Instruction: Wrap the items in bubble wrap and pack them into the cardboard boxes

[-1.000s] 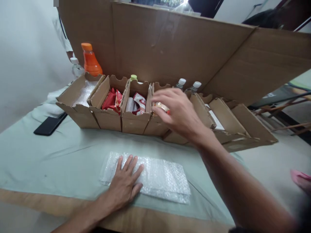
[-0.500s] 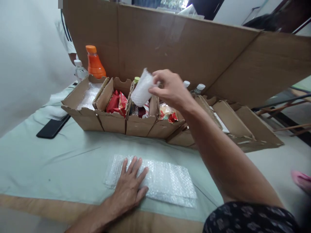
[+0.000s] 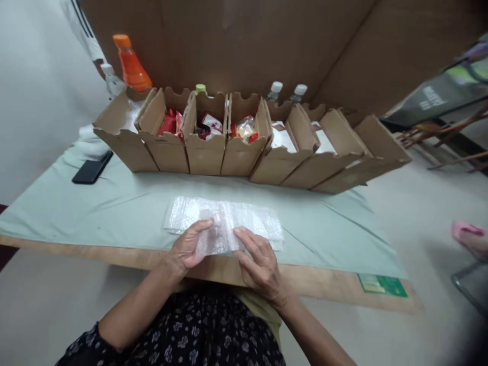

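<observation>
1. Currently, a person is sitting at a worktop (image 3: pixel 114 213) covered in pale green cloth. Both hands are working at its near edge on a sheet of bubble wrap (image 3: pixel 255 223).
2. The left hand (image 3: pixel 186 249) is curling inward, thumb and fingers clamping on a raised fold of the bubble wrap. A small pale item (image 3: pixel 213 236) seems to be lying inside that fold, though its outline is blending into the plastic.
3. The right hand (image 3: pixel 261 264) is lying just beside the left. Its fingers are stretched out and close together, with the fingertips pressing the sheet flat and gripping nothing.
4. Judging from this, the work in hand is folding the sheet around the item. Doing it well probably means keeping the right hand pinning the loose side while the left hand is drawing the fold snug.
5. The fold is sitting right at the worktop's edge, over the person's lap. Working a little further in would likely be safer, since the slippery plastic could be letting the item slide out and drop.
6. Well behind the hands, a cardboard tray (image 3: pixel 206 157) of open compartments is standing across the worktop, some holding red packets (image 3: pixel 170 122).
7. An orange bottle (image 3: pixel 129 63) is standing behind its left end, and a black phone (image 3: pixel 91 168) is lying to the left.
</observation>
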Motion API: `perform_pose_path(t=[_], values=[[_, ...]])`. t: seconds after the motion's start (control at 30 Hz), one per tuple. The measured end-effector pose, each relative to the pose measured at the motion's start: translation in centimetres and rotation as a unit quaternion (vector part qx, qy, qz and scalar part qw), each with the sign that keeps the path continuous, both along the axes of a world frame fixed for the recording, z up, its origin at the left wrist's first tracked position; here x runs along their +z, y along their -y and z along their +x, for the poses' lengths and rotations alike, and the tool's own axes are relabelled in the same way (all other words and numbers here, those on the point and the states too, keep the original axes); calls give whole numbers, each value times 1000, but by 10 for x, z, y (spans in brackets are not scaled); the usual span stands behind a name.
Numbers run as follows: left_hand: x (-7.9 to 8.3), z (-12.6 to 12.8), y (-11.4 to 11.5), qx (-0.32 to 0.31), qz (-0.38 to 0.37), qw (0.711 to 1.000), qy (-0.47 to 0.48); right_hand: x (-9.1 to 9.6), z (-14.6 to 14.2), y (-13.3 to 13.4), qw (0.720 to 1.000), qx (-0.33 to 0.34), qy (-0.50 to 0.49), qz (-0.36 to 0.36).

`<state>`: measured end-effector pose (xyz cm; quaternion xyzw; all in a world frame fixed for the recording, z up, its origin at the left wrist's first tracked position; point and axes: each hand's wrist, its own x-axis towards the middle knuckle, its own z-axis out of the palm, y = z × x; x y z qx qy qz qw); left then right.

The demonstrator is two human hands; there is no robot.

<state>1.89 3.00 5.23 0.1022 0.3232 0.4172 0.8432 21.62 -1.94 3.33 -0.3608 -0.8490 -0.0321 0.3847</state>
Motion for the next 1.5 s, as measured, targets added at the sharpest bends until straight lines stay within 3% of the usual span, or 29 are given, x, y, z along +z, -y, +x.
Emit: perform_pose_path(t=[0.07,0.13,0.23,0.27,0.3,0.33,0.5,0.7,0.77,0.83,0.93,1.0,1.03,1.1,1.17,1.23,1.33,1.4,1.5], values=[[-4,10,6,-1,-13,999,-45,-5,3,17,995,-40,-65,-58],[-5,17,12,24,-4,997,-73,-10,7,30,959,-106,-197,-172],[-5,20,22,58,23,993,-105,-17,14,44,825,-174,-413,-344],[-5,18,25,53,30,992,-110,-19,17,48,792,-181,-452,-369],[-5,15,28,42,36,993,-109,-21,20,51,778,-185,-470,-375],[-4,12,30,26,42,994,-101,-22,24,54,780,-188,-470,-369],[1,3,43,-78,114,990,-10,-21,42,54,841,-176,-398,-321],[14,27,56,-252,205,945,31,-19,60,37,850,-99,-403,-325],[21,33,58,-325,229,917,36,-20,64,40,833,-36,-414,-364],[29,31,56,-356,256,898,45,-20,67,48,793,24,-425,-436],[40,7,42,-304,317,899,-5,-17,74,53,749,24,-457,-479],[42,-17,24,-230,355,890,-172,-11,79,44,748,-59,-490,-444],[41,-29,14,-181,363,869,-282,-9,80,35,751,-108,-491,-429],[33,-47,-8,-96,354,794,-485,-6,80,12,774,-198,-435,-416],[20,-57,-26,-49,340,696,-631,-10,76,-10,832,-257,-305,-385],[6,-62,-36,-14,346,587,-732,-20,74,-27,889,-315,-160,-290],[-7,-61,-36,81,394,459,-792,-24,81,-41,915,-382,-20,-128],[-12,-54,-28,116,458,416,-777,-6,86,-50,926,-370,20,-74],[-23,-35,-18,52,568,397,-719,56,72,-82,969,-246,29,-25]])
